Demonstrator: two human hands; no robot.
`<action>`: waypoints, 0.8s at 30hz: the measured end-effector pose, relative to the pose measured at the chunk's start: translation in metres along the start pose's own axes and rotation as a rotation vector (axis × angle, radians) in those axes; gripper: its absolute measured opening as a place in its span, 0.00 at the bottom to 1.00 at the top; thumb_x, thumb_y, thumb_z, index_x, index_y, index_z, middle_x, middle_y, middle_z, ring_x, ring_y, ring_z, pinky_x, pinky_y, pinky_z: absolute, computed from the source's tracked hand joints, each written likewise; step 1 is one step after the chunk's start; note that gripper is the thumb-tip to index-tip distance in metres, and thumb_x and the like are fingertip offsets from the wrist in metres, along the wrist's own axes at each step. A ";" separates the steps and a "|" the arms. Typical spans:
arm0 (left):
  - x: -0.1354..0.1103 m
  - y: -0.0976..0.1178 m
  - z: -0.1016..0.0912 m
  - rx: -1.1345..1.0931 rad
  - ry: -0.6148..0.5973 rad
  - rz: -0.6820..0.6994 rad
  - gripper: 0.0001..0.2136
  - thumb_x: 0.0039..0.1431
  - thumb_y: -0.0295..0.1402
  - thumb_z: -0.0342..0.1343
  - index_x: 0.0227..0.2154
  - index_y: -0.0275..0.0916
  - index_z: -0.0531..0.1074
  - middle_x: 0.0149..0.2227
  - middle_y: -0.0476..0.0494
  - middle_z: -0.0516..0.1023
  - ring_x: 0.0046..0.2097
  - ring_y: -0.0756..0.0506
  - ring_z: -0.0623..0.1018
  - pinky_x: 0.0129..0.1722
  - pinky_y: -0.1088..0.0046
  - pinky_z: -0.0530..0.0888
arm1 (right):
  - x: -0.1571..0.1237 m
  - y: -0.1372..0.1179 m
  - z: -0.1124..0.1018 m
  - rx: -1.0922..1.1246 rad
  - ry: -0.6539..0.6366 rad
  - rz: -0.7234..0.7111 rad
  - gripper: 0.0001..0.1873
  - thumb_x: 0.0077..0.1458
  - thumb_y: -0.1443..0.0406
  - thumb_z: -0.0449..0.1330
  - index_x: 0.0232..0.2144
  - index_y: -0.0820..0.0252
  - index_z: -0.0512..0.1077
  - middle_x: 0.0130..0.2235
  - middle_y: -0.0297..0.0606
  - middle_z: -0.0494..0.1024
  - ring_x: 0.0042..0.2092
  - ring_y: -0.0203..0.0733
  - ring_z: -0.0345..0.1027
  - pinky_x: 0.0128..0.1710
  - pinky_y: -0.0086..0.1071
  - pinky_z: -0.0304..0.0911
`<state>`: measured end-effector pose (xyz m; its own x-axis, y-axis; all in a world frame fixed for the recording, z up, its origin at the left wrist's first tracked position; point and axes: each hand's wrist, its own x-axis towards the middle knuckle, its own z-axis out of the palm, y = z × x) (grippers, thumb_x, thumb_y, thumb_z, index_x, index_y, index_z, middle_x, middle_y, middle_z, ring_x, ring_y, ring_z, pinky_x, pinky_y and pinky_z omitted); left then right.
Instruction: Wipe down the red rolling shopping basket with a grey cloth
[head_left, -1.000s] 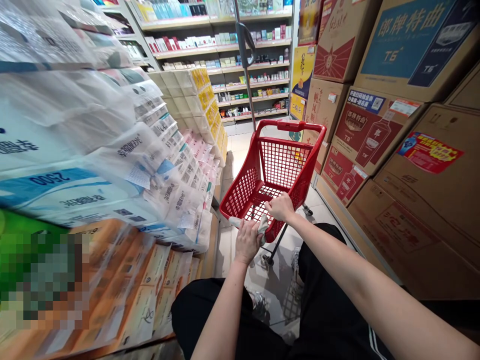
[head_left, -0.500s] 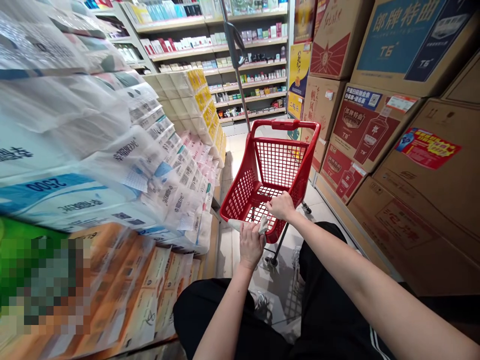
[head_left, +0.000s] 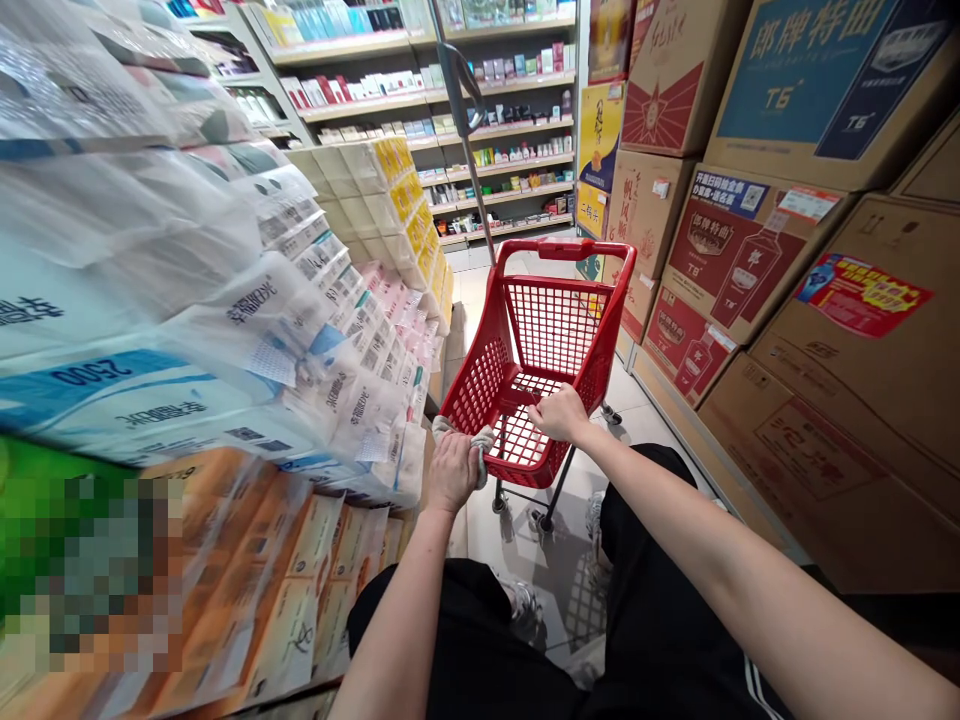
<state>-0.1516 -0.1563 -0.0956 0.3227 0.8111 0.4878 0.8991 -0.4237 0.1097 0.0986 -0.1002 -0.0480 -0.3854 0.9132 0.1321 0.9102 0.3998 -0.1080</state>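
Observation:
A red plastic shopping cart (head_left: 561, 325) with a mesh basket stands on the floor in front of me. My left hand (head_left: 452, 470) is closed over a pale cloth (head_left: 482, 440), pressing it on the rim at the basket's near left corner. Around the near right rim of the basket, my right hand (head_left: 560, 412) is closed with its fingers wrapped. The inside of the basket shows only its red grid walls and base. A grey pole with a looped grip (head_left: 461, 90) rises behind the cart's left side.
Stacked tissue packs (head_left: 247, 320) crowd the left, with orange packs (head_left: 292, 590) lower down. Cardboard cartons (head_left: 750, 250) line the right side. Across the back stand shelves (head_left: 450, 100) of small boxes and bottles. Tiled floor (head_left: 480, 560) shows around the cart's wheels.
My left hand has slid the cloth left along the near rim to the corner. The cart has turned or shifted slightly left. My right hand keeps its hold on the rim.

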 end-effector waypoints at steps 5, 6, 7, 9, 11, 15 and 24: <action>-0.007 0.029 0.010 -0.019 0.073 -0.059 0.08 0.61 0.32 0.42 0.34 0.38 0.65 0.36 0.39 0.70 0.45 0.41 0.69 0.58 0.54 0.59 | 0.003 0.004 0.000 -0.001 -0.015 0.053 0.27 0.60 0.59 0.41 0.27 0.63 0.78 0.31 0.45 0.80 0.34 0.40 0.71 0.46 0.36 0.47; -0.010 0.038 0.012 -0.036 0.085 -0.056 0.08 0.61 0.32 0.42 0.36 0.38 0.65 0.38 0.38 0.70 0.46 0.41 0.69 0.58 0.53 0.58 | 0.003 0.004 0.000 -0.002 -0.020 0.060 0.26 0.60 0.59 0.42 0.28 0.63 0.78 0.32 0.45 0.80 0.34 0.41 0.71 0.46 0.36 0.47; -0.013 0.047 0.014 -0.054 0.097 -0.054 0.08 0.61 0.32 0.42 0.38 0.38 0.65 0.40 0.38 0.70 0.48 0.41 0.69 0.59 0.52 0.56 | 0.004 0.005 0.000 -0.005 -0.026 0.066 0.26 0.60 0.60 0.43 0.29 0.64 0.78 0.32 0.46 0.80 0.34 0.41 0.71 0.46 0.36 0.47; -0.019 0.066 0.019 -0.082 0.113 -0.052 0.10 0.61 0.32 0.43 0.42 0.37 0.65 0.43 0.37 0.70 0.50 0.41 0.68 0.59 0.51 0.54 | 0.006 0.007 0.001 -0.017 -0.029 0.077 0.25 0.59 0.60 0.43 0.29 0.64 0.78 0.33 0.46 0.80 0.35 0.41 0.71 0.47 0.37 0.47; -0.022 0.078 0.024 -0.098 0.117 -0.035 0.10 0.61 0.32 0.43 0.43 0.37 0.64 0.44 0.37 0.70 0.50 0.41 0.68 0.59 0.52 0.56 | 0.007 0.009 0.002 -0.032 -0.023 0.072 0.25 0.59 0.60 0.43 0.29 0.64 0.78 0.33 0.46 0.80 0.35 0.41 0.71 0.47 0.37 0.47; -0.019 0.063 0.019 -0.056 0.013 0.095 0.11 0.60 0.34 0.45 0.43 0.38 0.66 0.41 0.39 0.72 0.46 0.41 0.69 0.52 0.57 0.63 | 0.009 0.014 0.002 -0.041 -0.042 -0.008 0.26 0.60 0.59 0.42 0.27 0.64 0.77 0.32 0.45 0.80 0.34 0.40 0.71 0.47 0.36 0.47; -0.012 -0.009 -0.017 0.066 -0.022 0.040 0.11 0.61 0.34 0.41 0.35 0.38 0.67 0.34 0.41 0.69 0.44 0.42 0.69 0.55 0.58 0.61 | 0.016 -0.001 0.001 -0.025 -0.065 -0.038 0.29 0.61 0.57 0.40 0.27 0.64 0.77 0.32 0.45 0.79 0.34 0.41 0.70 0.47 0.37 0.47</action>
<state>-0.1691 -0.1691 -0.0881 0.3646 0.8032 0.4710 0.9026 -0.4292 0.0332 0.0912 -0.0855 -0.0466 -0.4280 0.9009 0.0713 0.8980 0.4329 -0.0791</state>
